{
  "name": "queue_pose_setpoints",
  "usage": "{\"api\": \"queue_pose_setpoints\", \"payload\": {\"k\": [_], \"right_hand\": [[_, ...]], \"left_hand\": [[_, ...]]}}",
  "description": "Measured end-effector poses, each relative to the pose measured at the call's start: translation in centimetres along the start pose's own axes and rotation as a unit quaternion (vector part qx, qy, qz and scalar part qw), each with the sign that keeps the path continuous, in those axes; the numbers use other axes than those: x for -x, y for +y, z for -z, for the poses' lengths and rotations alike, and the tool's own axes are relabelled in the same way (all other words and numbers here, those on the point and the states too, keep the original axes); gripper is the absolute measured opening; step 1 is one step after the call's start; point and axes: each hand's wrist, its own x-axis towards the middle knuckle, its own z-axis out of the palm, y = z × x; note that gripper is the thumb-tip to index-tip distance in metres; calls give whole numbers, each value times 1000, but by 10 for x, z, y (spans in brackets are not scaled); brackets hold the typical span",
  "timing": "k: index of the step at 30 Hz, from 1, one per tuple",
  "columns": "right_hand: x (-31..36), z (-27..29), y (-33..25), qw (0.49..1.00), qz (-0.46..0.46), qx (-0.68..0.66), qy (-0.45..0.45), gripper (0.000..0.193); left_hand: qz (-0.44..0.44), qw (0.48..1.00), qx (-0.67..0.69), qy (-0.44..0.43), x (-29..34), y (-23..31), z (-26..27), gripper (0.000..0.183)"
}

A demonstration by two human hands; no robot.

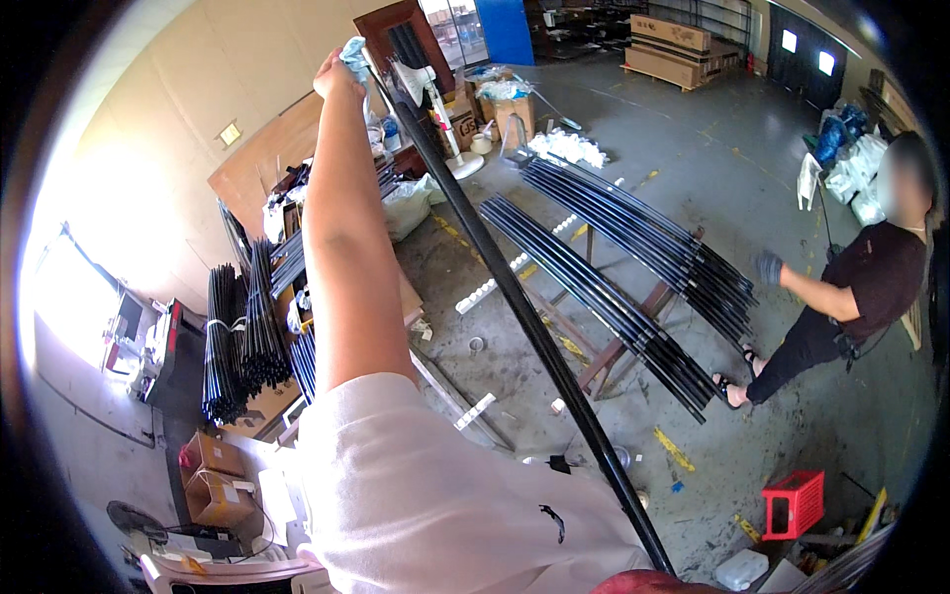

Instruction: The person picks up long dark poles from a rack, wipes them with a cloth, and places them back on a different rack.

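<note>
My left arm reaches up and far. My left hand [336,77] is closed on a light blue cloth [353,54], bunched at the far end of a long black pole [495,267]. From there the pole slants down across the view, passing in front of my white shirt at the lower right. My right hand is out of view. Beyond the pole, a bundle of long black rods [604,307] lies on low supports. A second bundle of dark rods [643,238] rests beside it, farther to the right.
A co-worker [871,277] in dark clothes, one gloved hand raised, stands at the right beside the rods. A white pedestal fan [435,109] and cartons [513,109] are behind the pole's far end. Upright rod bundles [259,317] stand left; a red crate [794,503] sits lower right.
</note>
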Motion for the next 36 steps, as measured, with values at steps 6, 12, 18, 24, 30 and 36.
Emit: {"api": "queue_pose_setpoints", "payload": {"k": [6,12,18,24,30,36], "right_hand": [[-2,3,2,1000,1,1,6,22],[-7,6,3,1000,7,2,5,23],[-9,3,3,1000,9,0,6,23],[-17,-4,2,1000,15,-5,2,23],[-23,-4,10,1000,21,-5,9,23],[-23,-9,23,1000,23,-11,4,24]], "left_hand": [[-95,989,22,112,6,44,-11,19],[-187,942,-235,150,-6,71,6,28],[-119,867,-482,41,-27,89,44,12],[192,969,-119,-102,-69,102,77,13],[11,988,128,91,-58,111,62,19],[-174,975,-27,139,-69,116,99,24]]}}
